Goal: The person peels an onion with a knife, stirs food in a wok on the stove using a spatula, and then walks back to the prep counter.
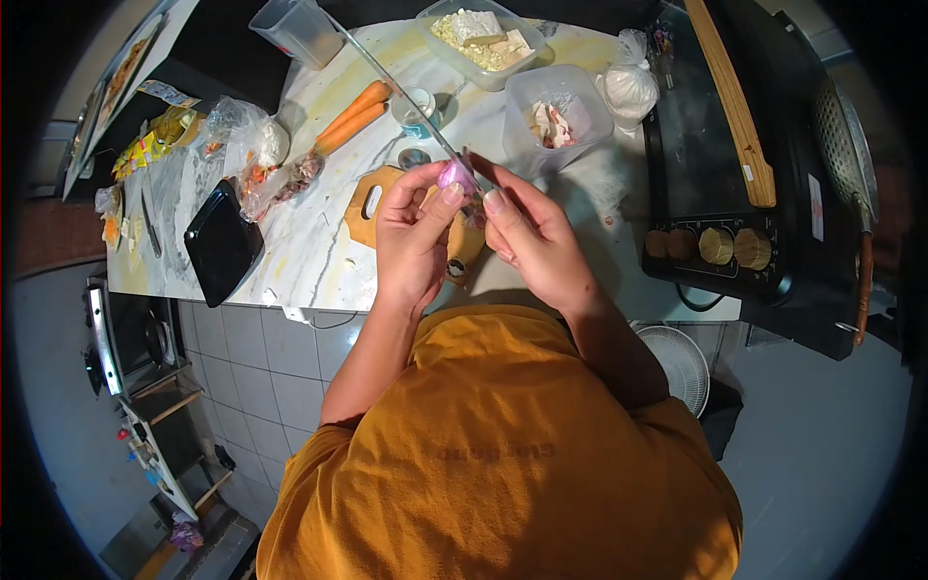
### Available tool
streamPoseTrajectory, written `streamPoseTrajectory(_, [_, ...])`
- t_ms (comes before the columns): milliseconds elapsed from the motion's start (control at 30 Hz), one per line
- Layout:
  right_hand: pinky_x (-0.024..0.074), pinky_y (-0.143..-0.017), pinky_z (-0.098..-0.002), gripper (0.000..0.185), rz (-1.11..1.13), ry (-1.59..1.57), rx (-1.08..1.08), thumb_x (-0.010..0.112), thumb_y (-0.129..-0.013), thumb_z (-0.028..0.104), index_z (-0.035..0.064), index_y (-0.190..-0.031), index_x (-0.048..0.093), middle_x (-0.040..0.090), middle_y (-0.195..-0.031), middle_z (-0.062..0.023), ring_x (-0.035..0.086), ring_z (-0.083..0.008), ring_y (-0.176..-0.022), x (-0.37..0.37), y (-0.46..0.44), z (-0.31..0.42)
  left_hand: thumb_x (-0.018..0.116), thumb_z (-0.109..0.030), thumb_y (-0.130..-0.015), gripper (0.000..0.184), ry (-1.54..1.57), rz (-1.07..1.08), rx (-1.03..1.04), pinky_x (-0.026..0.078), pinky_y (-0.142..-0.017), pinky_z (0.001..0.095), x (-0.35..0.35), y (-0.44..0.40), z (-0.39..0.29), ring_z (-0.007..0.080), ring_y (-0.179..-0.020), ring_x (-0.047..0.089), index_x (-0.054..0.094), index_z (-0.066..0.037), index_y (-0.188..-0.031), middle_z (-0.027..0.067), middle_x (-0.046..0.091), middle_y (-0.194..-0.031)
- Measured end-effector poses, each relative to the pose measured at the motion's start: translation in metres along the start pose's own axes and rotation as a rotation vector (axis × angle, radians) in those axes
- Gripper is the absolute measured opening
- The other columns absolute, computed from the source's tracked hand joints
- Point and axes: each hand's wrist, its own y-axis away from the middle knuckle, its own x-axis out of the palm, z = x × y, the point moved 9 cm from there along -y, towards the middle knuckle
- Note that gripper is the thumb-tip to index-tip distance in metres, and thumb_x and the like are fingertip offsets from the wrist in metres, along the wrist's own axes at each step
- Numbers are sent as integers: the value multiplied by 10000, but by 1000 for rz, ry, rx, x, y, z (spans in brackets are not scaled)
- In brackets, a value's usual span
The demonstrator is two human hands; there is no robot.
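My left hand [418, 227] is closed, its thumb and fingers pinching a purple-skinned shallot [457, 177]. Right beside it, my right hand [527, 227] is closed on a knife [396, 85], whose long thin blade shows edge-on and slants up to the left. The handle is hidden by my fingers. The blade meets the shallot where my thumbs come close together. Beneath my hands a wooden board [362, 215] lies on the counter, partly covered by them.
Carrots [353, 118], a small tub [416, 108] and a black tray [222, 242] lie leftward. Beyond my hands stand a container of white blocks and yellowish pieces [483, 39] and another plastic container [559, 101]. A black stove [715, 193] borders the right. Another knife [151, 222] lies far left.
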Motion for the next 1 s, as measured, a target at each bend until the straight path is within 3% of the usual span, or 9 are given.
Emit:
streamPoseTrajectory(100, [426,-713,-179,417,122,-57,58,515,-970,175,-13,-1335,444,593,-949,10,506,-19,-799,4,1,-4,628,50,-841,283,-2,19,-6,508,-834,275,-1,0,1,162,-930,629,562,-3,-1111,111,639,-1037])
streamPoseTrajectory(233, [462,-808,-221,376,39,66,-27,522,-965,168,-28,-1284,498,635,-986,-29,570,-63,-899,4,1,4,627,60,-837,280,-15,14,23,510,-836,271,0,1,-2,164,-929,633,559,8,-1104,119,639,-1029])
streamPoseTrajectory(333, [462,-827,-223,361,-18,124,-95,527,-962,163,-33,-1265,518,649,-994,-51,579,-74,-925,2,2,8,623,50,-845,261,-54,-8,51,509,-837,274,-1,2,-4,169,-926,635,557,18,-1095,121,641,-1019])
streamPoseTrajectory(500, [460,-837,-226,340,-91,180,-147,526,-962,160,-36,-1240,543,658,-972,-60,586,-83,-926,-1,3,9,592,-11,-889,215,-4,-26,-73,508,-843,283,3,5,3,174,-925,636,554,22,-1098,123,639,-1031])
streamPoseTrajectory(600, [454,-749,-196,345,-115,157,-139,521,-967,172,-33,-1242,543,652,-929,-33,556,-45,-825,-5,3,9,566,-47,-914,212,88,0,-109,509,-846,287,5,5,6,180,-920,638,552,22,-1113,119,639,-1034])
streamPoseTrajectory(667, [393,-616,-169,353,-89,138,-101,516,-972,189,-28,-1248,543,586,-819,34,454,-9,-694,-5,3,10,555,-61,-922,220,125,15,-131,510,-846,289,5,5,7,184,-921,637,549,23,-1125,117,637,-1039])
streamPoseTrajectory(767, [310,-545,-166,349,-106,132,-96,509,-976,196,-17,-1250,548,480,-741,77,354,-1,-637,-8,2,6,537,-81,-934,238,187,40,-165,513,-842,289,5,5,10,187,-924,637,542,26,-1146,114,632,-1051])
streamPoseTrajectory(1000, [306,-547,-169,344,-104,47,-92,511,-974,195,-1,-1253,553,445,-715,84,356,-3,-635,-12,1,10,506,-84,-948,268,344,186,-290,525,-838,277,11,4,15,184,-928,633,516,22,-1193,112,619,-1076])
